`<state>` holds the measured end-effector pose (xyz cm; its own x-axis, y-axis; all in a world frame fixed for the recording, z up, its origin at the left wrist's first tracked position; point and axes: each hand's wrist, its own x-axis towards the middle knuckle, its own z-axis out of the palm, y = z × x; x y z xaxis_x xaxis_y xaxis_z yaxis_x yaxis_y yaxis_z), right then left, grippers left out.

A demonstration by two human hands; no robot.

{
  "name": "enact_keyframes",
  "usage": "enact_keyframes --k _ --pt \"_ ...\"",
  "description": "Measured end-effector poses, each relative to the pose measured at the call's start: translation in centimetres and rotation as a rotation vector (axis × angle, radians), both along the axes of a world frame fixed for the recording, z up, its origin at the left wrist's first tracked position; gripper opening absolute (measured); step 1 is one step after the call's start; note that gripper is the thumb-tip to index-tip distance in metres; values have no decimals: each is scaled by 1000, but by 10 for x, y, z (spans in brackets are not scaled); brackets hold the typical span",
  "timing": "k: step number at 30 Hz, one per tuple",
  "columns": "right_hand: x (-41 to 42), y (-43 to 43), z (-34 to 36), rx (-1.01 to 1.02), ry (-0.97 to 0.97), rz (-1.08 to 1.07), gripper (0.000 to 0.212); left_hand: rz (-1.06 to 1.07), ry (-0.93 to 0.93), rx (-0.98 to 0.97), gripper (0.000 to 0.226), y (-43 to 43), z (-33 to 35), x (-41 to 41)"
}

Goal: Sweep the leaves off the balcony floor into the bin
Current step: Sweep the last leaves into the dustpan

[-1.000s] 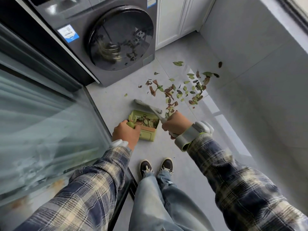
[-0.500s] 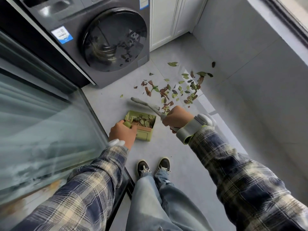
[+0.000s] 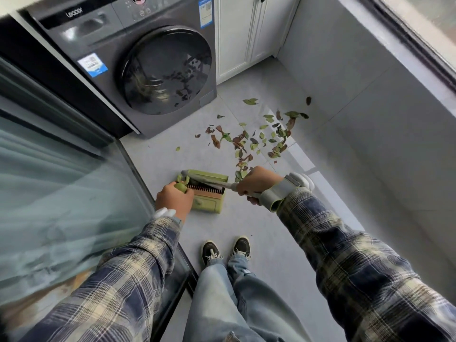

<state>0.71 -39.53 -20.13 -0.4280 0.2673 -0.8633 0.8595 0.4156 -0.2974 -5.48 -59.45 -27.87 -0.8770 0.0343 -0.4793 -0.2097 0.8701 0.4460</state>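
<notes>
Green and brown leaves (image 3: pixel 256 141) lie scattered on the grey balcony floor (image 3: pixel 259 225) ahead of me. A small green dustpan (image 3: pixel 209 202) sits on the floor in front of my feet. My left hand (image 3: pixel 174 201) grips its green handle at the left side. My right hand (image 3: pixel 257 183) grips the handle of a grey brush (image 3: pixel 204 180), whose head lies across the mouth of the dustpan, over its comb teeth. No bin is in view.
A dark washing machine (image 3: pixel 153 67) stands at the back left, white cabinet doors (image 3: pixel 249 30) beside it. A glass sliding door (image 3: pixel 61 198) runs along my left, a grey wall (image 3: pixel 370 99) along my right. My shoes (image 3: pixel 225 250) are just behind the dustpan.
The brush head has swung from the floor beyond the dustpan back onto its mouth. The leaves seen lying inside the dustpan are now hidden under the brush.
</notes>
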Motion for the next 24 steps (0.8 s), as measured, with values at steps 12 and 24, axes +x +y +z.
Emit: enact_keyframes --k 12,24 --pt "-18 24 53 94 128 31 16 54 50 29 13 9 62 -8" --pt "-123 -6 31 71 145 50 37 188 37 60 17 -14 59 -97"
